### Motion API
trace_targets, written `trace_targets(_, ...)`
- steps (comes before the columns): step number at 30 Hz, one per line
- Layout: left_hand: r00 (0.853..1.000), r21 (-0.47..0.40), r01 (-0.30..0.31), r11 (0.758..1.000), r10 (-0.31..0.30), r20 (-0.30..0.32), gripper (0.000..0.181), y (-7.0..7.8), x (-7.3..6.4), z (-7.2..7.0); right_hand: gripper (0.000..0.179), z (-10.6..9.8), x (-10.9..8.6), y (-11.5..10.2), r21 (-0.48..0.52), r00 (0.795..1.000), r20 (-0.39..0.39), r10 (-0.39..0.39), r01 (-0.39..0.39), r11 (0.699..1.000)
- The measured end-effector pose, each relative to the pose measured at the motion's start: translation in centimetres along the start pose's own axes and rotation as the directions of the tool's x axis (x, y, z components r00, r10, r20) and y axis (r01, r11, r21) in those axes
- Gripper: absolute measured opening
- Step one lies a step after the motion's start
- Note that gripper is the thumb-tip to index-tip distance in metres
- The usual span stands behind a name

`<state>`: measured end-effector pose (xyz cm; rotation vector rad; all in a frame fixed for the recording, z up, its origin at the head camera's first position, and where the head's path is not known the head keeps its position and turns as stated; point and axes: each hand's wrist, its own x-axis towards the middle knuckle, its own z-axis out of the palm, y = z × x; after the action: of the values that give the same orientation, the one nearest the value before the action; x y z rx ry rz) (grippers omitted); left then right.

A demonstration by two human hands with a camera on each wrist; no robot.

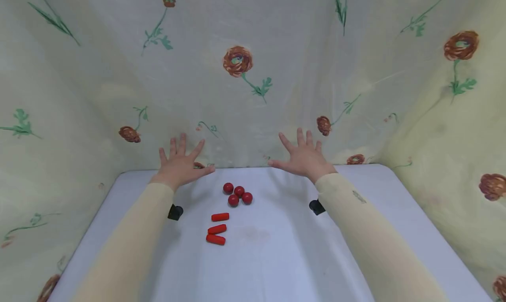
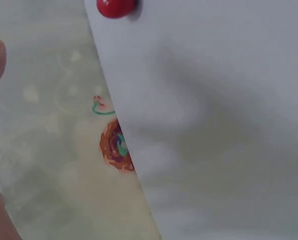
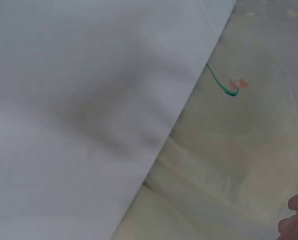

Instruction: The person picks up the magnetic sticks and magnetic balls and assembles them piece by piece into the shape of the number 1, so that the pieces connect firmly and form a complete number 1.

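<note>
Cream sleeves point(image 1: 379, 231) come in from the near left and near right, covering both forearms up to the wrists. Between them, left of centre on the far half of the white table point(image 1: 272, 262), four round red balls point(image 1: 239, 191) sit in a close cluster. Just nearer and slightly to the left lie three short red sticks point(image 1: 217, 229), roughly crosswise; the two nearest almost meet at their left ends, and the farthest lies a little apart from them. Left of the balls, the left hand point(image 1: 178, 165) is held out by the far table edge, fingers and thumb spread wide. To the right, well apart from the balls, the right hand point(image 1: 304, 159) is held out with its fingers and thumb spread too. Under each wrist shows a small black device point(image 1: 175, 212). Soft shadows fall on the table. Behind and at both sides hangs a pale cloth point(image 1: 272, 117) with brownish-red flowers and green stems.
</note>
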<state>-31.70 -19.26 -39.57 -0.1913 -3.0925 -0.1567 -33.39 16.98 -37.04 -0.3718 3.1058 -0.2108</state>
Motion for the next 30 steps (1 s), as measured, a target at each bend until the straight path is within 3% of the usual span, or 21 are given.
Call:
trace_targets(11,0.994,-0.056,-0.081,0.995,0.076,-0.081,0.093,-0.4,-3.2,2.8,0.095,3.7,-0.9,0.5,0.097,0.998,-0.006,-0.055,0.055,0.994)
trace_targets(20,0.991,-0.144,-0.084,0.986,0.067,-0.119,0.085,-0.6,-6.6,5.2,0.086,6.3,-1.8,-1.1,0.250,0.996,-0.011,-0.087,0.087,0.964)
trace_targets(30,0.992,-0.268,-0.066,0.961,0.034,-0.124,0.076,-0.1,-9.2,6.8,0.079,8.9,-2.3,-2.0,0.325,0.992,-0.025,-0.122,0.123,0.937)
